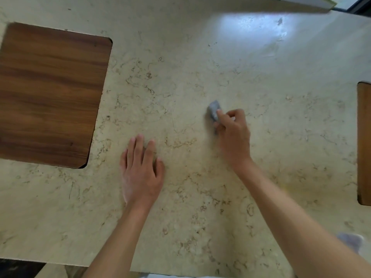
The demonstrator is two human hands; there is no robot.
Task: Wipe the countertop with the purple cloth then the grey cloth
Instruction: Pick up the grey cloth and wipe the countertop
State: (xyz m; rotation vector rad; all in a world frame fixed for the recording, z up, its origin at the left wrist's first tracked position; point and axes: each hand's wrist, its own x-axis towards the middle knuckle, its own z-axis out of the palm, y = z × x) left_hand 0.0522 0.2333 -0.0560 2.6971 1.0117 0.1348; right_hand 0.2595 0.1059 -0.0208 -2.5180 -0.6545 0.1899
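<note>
The countertop [200, 67] is beige marbled stone and fills most of the view. My right hand [232, 135] is near its middle, fingers closed around a small bunched grey cloth [214, 110] that pokes out above my fingers and presses on the stone. My left hand [141, 171] lies flat on the counter to the left, palm down, fingers apart, holding nothing. A pale purplish cloth [351, 240] shows at the lower right edge, partly hidden behind my right forearm.
A dark wooden panel [50, 97] fills a rectangular cut-out at the left. A second wooden panel [364, 141] sits at the right edge. The counter's near edge [60, 262] runs along the bottom. Bright glare lies at the top right.
</note>
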